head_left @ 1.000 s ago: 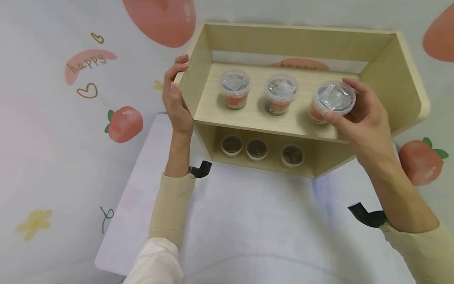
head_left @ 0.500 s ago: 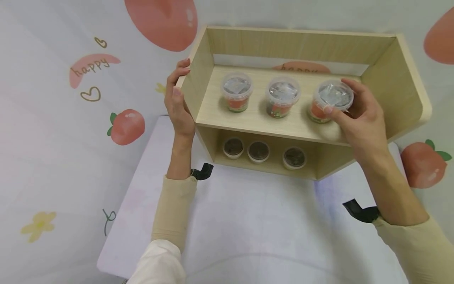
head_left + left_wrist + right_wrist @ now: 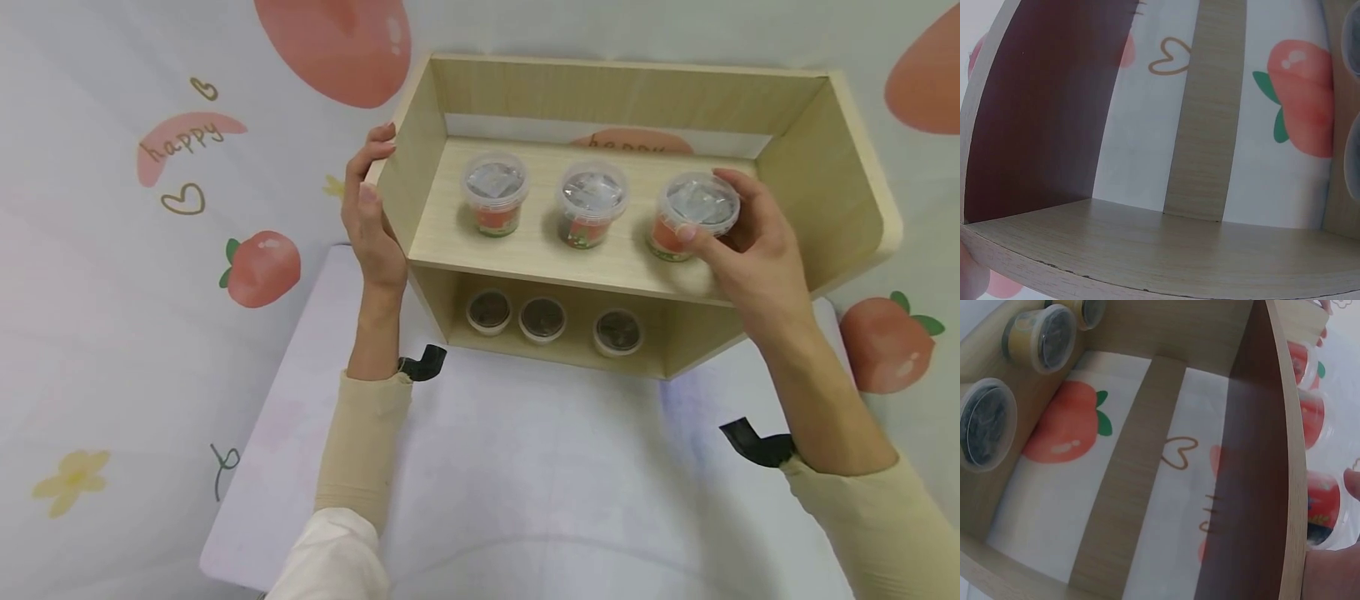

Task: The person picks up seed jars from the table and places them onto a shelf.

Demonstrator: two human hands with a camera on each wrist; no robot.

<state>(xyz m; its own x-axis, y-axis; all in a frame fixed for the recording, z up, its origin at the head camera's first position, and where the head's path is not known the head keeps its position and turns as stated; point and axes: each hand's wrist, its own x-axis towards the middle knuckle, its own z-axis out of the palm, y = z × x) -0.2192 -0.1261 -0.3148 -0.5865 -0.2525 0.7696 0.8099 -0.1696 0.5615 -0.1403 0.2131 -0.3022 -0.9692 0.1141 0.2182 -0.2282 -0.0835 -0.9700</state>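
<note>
Right hand (image 3: 750, 250) reaches in from 5 o'clock, wrist raised, thumb and fingers curled round the lid rim of the clear lidded plastic cup with red label (image 3: 693, 212), which stands at the 3 o'clock end of the upper board of the light wooden two-tier shelf (image 3: 855, 179). Left hand (image 3: 371, 221) lies flat, fingers straight, against the shelf's 9 o'clock side panel, forearm coming up from 6 o'clock over the white surface (image 3: 525, 467). Two matching red-label cups (image 3: 542, 198) stand in a row toward 9 o'clock of the held cup.
</note>
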